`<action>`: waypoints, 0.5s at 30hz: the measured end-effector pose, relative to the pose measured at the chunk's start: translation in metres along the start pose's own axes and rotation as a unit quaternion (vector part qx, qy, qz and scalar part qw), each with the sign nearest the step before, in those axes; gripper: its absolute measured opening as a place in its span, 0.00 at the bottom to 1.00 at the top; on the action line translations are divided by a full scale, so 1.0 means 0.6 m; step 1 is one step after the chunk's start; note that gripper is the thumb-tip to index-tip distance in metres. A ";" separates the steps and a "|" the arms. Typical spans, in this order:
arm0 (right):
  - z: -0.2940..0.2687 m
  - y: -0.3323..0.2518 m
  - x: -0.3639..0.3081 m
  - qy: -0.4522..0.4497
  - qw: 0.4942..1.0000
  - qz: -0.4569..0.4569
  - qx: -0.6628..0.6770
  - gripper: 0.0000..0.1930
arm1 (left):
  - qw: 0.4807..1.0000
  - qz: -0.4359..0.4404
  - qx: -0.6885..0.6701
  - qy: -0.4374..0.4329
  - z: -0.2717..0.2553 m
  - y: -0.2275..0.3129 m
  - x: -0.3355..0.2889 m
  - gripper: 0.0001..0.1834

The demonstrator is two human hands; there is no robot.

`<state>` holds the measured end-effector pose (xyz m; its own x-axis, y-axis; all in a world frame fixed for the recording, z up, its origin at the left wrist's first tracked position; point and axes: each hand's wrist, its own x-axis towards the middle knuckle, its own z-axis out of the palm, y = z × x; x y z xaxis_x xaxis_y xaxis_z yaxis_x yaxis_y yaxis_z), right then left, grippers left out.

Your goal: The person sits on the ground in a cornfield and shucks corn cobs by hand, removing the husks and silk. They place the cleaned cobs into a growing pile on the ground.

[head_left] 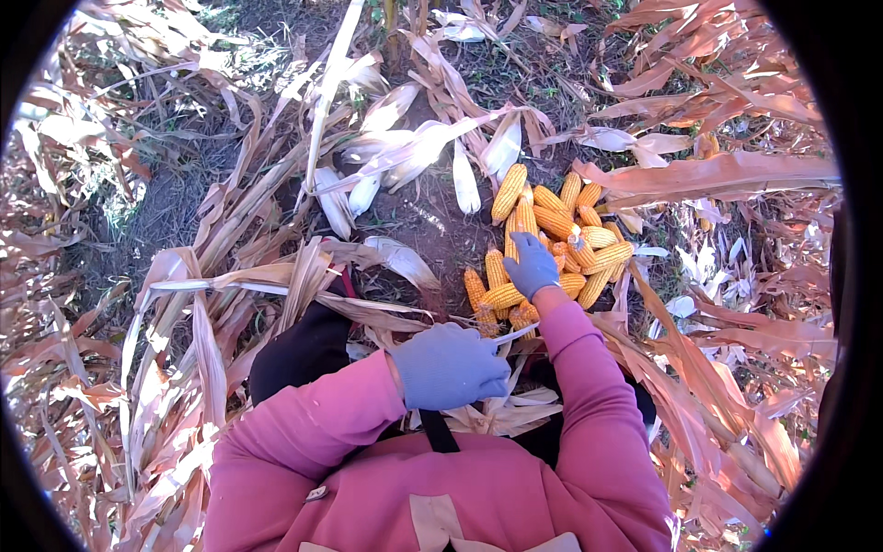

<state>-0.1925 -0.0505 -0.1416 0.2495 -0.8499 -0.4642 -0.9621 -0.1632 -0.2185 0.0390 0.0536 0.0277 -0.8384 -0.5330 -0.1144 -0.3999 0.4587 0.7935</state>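
Note:
Both my hands wear grey-blue gloves. My left hand (451, 368) is closed in front of my body, and a thin pale pointed piece (515, 333) sticks out of it to the right; its kind cannot be made out. My right hand (533, 267) reaches onto a pile of husked yellow-orange corn cobs (602, 258). Its fingers curl at the lower end of a corn cob (526, 217) on the pile's left side, partly hiding it. Other cobs lie around and beneath this hand, pointing various ways.
Unhusked pale corn ears (465, 179) and loose husks (405, 260) lie on bare soil beyond my hands. Dry stalks and leaves (207, 340) heap up at left. Long brown leaves (717, 179) crowd the right, one reaching over the pile's far edge. My dark-clothed knee (299, 354) is at left.

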 end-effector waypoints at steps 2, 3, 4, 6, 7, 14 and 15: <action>-0.070 -0.040 -0.070 -0.107 0.990 -0.087 0.032 0.26 | 0.999 -0.003 0.022 0.034 0.010 -0.027 0.007 0.12; -0.106 -0.058 -0.111 -0.153 0.977 -0.144 0.032 0.26 | 0.997 -0.018 0.021 0.072 0.021 -0.047 0.010 0.11; -0.150 -0.080 -0.155 -0.198 0.965 -0.162 0.050 0.25 | 0.993 -0.021 0.053 0.103 0.024 -0.071 0.014 0.09; -0.210 -0.103 -0.228 -0.231 0.943 -0.215 0.109 0.24 | 0.979 -0.145 -0.022 0.145 0.029 -0.121 0.026 0.12; -0.219 -0.102 -0.259 -0.217 0.933 -0.244 0.150 0.24 | 0.962 -0.238 -0.050 0.127 0.039 -0.174 0.027 0.14; -0.151 -0.019 -0.289 -0.165 0.966 -0.143 0.135 0.24 | 0.769 -0.559 -0.050 0.306 0.142 -0.504 -0.015 0.20; -0.158 -0.024 -0.286 -0.159 0.962 -0.139 0.174 0.24 | 0.755 -0.584 -0.065 0.291 0.138 -0.530 -0.023 0.22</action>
<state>-0.2321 0.0502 0.0228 0.5657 -0.5928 -0.5732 -0.7725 -0.1377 -0.6199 0.1471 -0.0260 -0.2726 0.3789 -0.7595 -0.5287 -0.6689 -0.6196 0.4107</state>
